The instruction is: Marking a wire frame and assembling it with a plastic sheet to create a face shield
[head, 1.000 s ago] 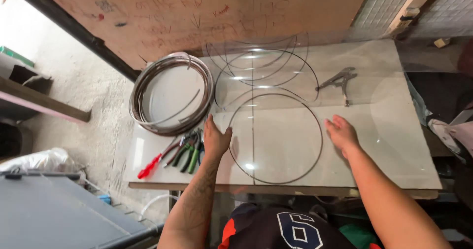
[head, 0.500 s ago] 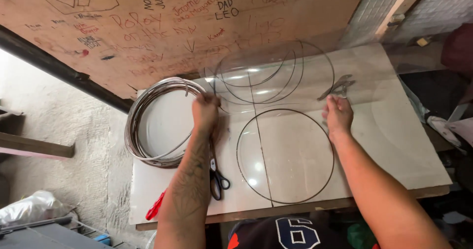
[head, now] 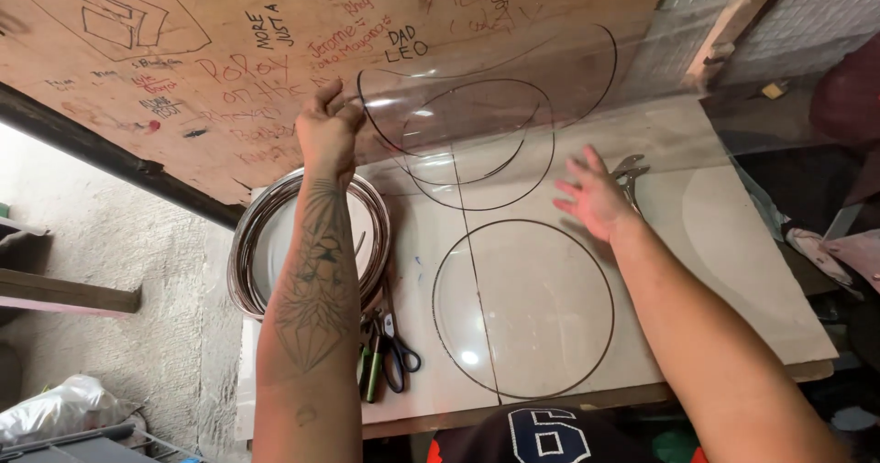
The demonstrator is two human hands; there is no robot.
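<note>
A clear plastic sheet [head: 522, 307] with black circles drawn on it lies over the pale table [head: 742, 280]. Its far part is lifted and curls up toward the scribbled plywood board [head: 211, 78]. My left hand [head: 328, 131] is raised at the sheet's far left corner, fingers pinched on its edge. My right hand [head: 596, 192] is spread flat with fingers apart over the sheet, just beyond the nearest drawn circle [head: 440, 335], holding nothing. I cannot tell whether it touches the sheet.
A coil of metal wire [head: 249, 243] rests on the table's left end, partly hidden by my left forearm. Scissors [head: 401, 353] and green-handled pliers [head: 369, 371] lie near the front edge. Locking pliers [head: 634, 168] sit behind my right hand. Clothing lies at the right.
My left hand has gone up and away from the table, taking the sheet's far corner with it. The sheet's far part now stands up. My right hand stays spread near the locking pliers.
</note>
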